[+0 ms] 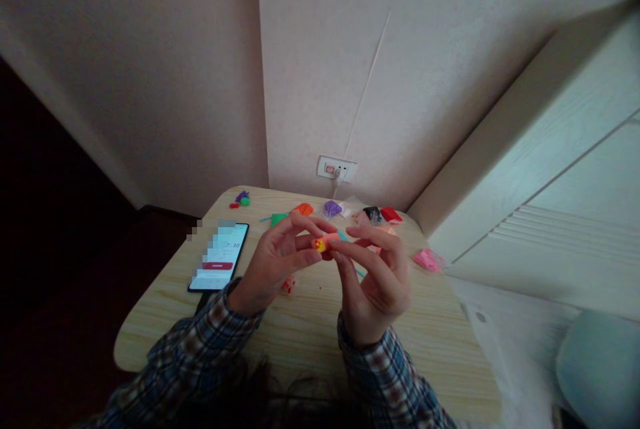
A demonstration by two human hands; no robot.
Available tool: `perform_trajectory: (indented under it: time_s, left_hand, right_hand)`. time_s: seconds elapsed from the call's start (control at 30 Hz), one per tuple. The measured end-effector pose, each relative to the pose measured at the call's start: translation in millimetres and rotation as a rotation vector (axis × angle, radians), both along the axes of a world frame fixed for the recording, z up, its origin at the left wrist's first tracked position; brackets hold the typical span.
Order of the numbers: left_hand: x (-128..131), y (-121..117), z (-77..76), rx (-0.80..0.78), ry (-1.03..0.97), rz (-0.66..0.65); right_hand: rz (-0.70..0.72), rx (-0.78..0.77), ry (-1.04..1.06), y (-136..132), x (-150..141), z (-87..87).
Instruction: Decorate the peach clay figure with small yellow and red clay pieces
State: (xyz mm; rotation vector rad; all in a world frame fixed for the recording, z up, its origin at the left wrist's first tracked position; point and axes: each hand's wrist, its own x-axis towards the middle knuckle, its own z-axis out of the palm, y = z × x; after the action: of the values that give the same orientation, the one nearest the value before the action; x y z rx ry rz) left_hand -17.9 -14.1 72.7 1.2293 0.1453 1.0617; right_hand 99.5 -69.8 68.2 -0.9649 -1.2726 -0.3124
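Note:
Above the middle of the table, my left hand and my right hand meet around a small piece of modelling clay. It is salmon pink, with yellow and red bits at its left end. The left thumb and fingers pinch it from the left. From the right, my right thumb and index finger close on it, while the other right fingers stay raised. Part of the clay is hidden behind the fingertips. Beyond the left wrist, a clear bag with red bits lies on the table.
A lit phone lies at the left of the wooden table. Along the back are orange, purple, black and red packets. A pink packet sits at the right edge. Small purple and green lumps lie back left.

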Motion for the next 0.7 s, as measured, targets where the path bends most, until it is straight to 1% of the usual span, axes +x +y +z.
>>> perform_trajectory:
  time_s: [0.13, 0.33, 0.47, 0.7]
  left_hand:
    - [1.5, -2.3, 1.0, 0.028, 0.005, 0.039]
    - [1.4, -1.8, 3.3, 0.158, -0.012, 0.16]
    - [1.4, -3.3, 5.1, 0.23, -0.015, 0.211]
    - [1.8, -5.1, 6.4, 0.302, 0.017, 0.303]
  right_hand:
    - [-0.017, -0.005, -0.009, -2.1, 0.9, 0.6]
    - [-0.047, -0.015, -0.104, -5.7, 3.9, 1.1]
    - [-0.058, -0.033, -0.129, -7.2, 5.5, -0.1]
    - [-0.128, -0.023, -0.267, -8.3, 7.6, 0.5]
